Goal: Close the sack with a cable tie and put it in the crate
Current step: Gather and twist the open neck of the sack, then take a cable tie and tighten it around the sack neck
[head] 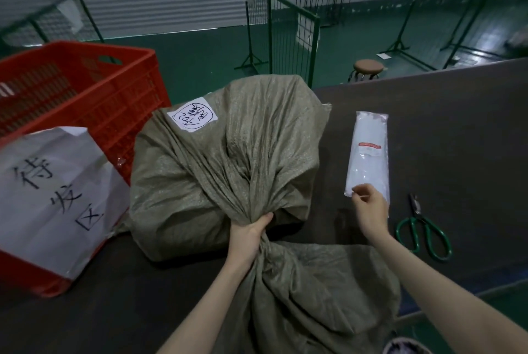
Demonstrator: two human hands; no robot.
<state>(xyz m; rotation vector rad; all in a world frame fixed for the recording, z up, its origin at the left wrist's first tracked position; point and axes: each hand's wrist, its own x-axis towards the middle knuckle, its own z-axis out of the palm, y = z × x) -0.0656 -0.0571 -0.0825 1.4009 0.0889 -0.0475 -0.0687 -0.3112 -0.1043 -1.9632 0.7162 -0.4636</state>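
Observation:
A full olive-green woven sack [223, 159] lies on the dark table [445, 113], with a white handwritten label on its top. My left hand [251, 232] is clenched around the sack's gathered, twisted neck; the loose mouth fabric spreads toward me. A clear plastic packet of white cable ties [368, 150] lies to the right of the sack. My right hand [370, 208] rests on the packet's near end, thumb and fingers pinching at its edge. The red plastic crate [85, 90] stands at the left, touching the table, with a large white paper sign taped on its near side.
Green-handled scissors [425, 233] lie on the table right of my right hand. Behind the table are a round brown stool [368, 66], green wire-mesh fence panels [285, 22], metal racks and a green floor. A roller shutter fills the back wall.

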